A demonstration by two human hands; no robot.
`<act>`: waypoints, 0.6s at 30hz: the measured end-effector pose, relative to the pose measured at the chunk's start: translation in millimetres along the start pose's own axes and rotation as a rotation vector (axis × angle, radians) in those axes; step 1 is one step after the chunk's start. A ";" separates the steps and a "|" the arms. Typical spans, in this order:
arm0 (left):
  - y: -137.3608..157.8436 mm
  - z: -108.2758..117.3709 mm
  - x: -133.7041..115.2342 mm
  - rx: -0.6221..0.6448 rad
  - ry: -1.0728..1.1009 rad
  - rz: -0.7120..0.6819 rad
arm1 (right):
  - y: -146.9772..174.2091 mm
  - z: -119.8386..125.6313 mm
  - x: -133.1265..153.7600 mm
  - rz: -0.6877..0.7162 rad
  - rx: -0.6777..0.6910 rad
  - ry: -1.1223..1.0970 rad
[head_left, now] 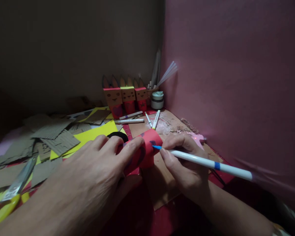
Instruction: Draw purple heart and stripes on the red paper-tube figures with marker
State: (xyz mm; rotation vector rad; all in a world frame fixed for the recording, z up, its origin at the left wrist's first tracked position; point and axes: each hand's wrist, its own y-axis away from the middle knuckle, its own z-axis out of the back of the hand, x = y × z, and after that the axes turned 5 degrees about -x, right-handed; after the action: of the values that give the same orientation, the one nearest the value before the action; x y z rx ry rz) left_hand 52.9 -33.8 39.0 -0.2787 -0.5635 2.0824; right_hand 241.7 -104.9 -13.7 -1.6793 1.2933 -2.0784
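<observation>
A red paper tube (pixel 148 157) with dark blue-purple marks drawn on it lies on its side under my left hand (pixel 100 167). The fingers of that hand wrap over the tube and hold it; the thumb is partly hidden below. My right hand (pixel 184 160) pinches a white marker pen (pixel 196 159) with a blue band. Its blue tip touches, or comes very close to, a blue mark near the right end of the tube. Beneath lies a piece of brown cardboard (pixel 162 186).
Several paper figures with pointed ears (pixel 113 98) stand at the back beside a lidded jar (pixel 157 100) and a holder of translucent sticks (pixel 168 73). Several white markers (pixel 130 121) lie before them. Cardboard scraps (pixel 51 127), yellow paper (pixel 95 132) and scissors (pixel 21 180) cover the left. A pink wall (pixel 236 82) bounds the right.
</observation>
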 end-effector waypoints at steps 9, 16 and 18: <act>-0.2 1.8 1.7 0.045 -0.088 -0.045 | 2.8 0.2 -3.6 -0.020 -0.026 0.014; -0.9 1.2 2.9 0.012 -0.090 -0.059 | 1.2 -3.3 -0.5 -0.025 -0.033 -0.009; -0.3 1.7 2.9 0.020 -0.100 -0.058 | 0.6 -3.8 0.5 -0.024 -0.024 -0.019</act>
State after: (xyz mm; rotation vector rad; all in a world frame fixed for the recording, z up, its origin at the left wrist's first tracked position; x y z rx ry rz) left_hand 50.8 -31.8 40.7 -0.1459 -0.6037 2.0533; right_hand 238.0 -103.6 -13.7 -1.7281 1.3041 -2.0635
